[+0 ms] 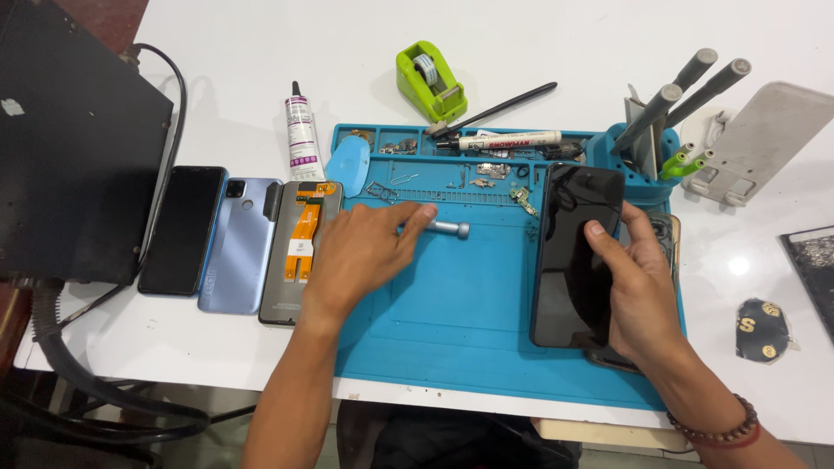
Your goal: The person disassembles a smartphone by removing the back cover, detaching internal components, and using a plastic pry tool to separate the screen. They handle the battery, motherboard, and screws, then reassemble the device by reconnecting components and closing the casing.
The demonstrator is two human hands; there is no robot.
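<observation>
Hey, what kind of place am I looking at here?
Most likely a phone repair bench: a blue silicone work mat with parts trays, an opened phone showing its flex cable, and a tool holder.

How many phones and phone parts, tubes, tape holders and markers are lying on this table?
Phones and phone parts: 4: black phone, blue phone back, open phone body, black screen in the right hand
Glue tubes: 1
Green tape holders: 1
White markers: 1
Total: 7

White table (243, 52), glossy; dark floor (104, 434) below.
</observation>
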